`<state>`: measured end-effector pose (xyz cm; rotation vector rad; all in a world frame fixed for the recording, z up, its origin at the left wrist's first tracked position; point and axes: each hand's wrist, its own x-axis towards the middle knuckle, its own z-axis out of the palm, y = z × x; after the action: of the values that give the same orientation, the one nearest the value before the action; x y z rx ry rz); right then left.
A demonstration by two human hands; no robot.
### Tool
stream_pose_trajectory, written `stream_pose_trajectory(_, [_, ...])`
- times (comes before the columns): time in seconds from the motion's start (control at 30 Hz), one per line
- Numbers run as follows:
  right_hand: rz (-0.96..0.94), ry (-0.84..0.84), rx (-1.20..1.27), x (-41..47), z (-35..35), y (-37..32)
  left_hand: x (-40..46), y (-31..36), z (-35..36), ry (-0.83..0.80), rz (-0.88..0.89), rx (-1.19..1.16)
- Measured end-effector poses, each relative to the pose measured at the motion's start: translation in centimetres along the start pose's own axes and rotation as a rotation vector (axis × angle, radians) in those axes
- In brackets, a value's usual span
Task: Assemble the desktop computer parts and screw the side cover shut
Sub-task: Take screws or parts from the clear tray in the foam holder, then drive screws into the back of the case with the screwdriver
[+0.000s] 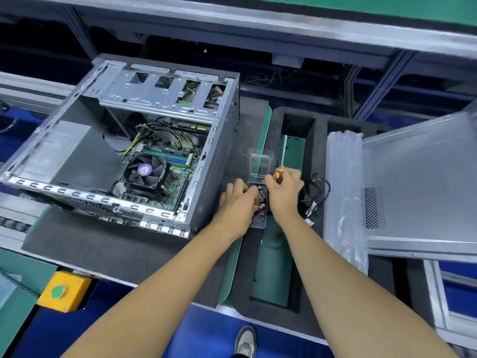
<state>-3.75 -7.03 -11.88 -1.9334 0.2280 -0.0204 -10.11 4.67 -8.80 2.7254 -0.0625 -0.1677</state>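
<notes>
Shoe cropped, left hand hiding screws

A green surface carries a dark foam pad under the computer case, beside a foam tray.

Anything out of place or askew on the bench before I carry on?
Nothing looks damaged or spilled. The side cover is off the open case, lying tilted on the foam tray, overhanging its right edge. The right hand holds the screwdriver; the left hand picks at small parts.
</notes>
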Motion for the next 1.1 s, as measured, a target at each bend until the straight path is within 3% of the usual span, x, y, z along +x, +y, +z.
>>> stream_pose_trajectory(0.07, [0.028,0.067,-0.060,-1.0,-0.7,-0.3,-0.5,0.5,-0.6,0.015,-0.023,-0.044])
stream_pose_trajectory(0.23, [0.029,0.180,-0.181,-5.4,-2.8,-3.0,-1.9,2.2,-3.3,0.033,-0.149,-0.411])
stream_pose_trajectory(0.33, [0.029,0.107,-0.176,-8.4,-3.7,-4.8,-3.0,3.5,-5.7,0.105,-0.233,-0.792])
stream_pose_trajectory(0.57, [-0.137,0.105,-0.349,-13.7,-2.6,-9.7,-5.6,2.0,-12.9,0.330,-0.122,-1.148])
stream_pose_trajectory(0.63, [-0.132,0.136,-0.377,-14.8,-1.6,-11.1,-6.5,0.7,-14.5,0.320,-0.117,-1.293])
stream_pose_trajectory(0.73, [-0.143,0.167,-0.460,-17.0,0.2,-13.0,-8.2,-1.8,-16.4,0.175,-0.111,-1.527])
stream_pose_trajectory(0.83, [-0.149,0.194,-0.528,-19.5,2.4,-14.6,-9.9,-4.5,-18.0,0.084,-0.057,-1.570])
stream_pose_trajectory(1.1, [-0.165,0.183,-0.660,-25.9,8.8,-18.1,-14.0,-12.4,-21.5,0.052,0.000,-1.518])
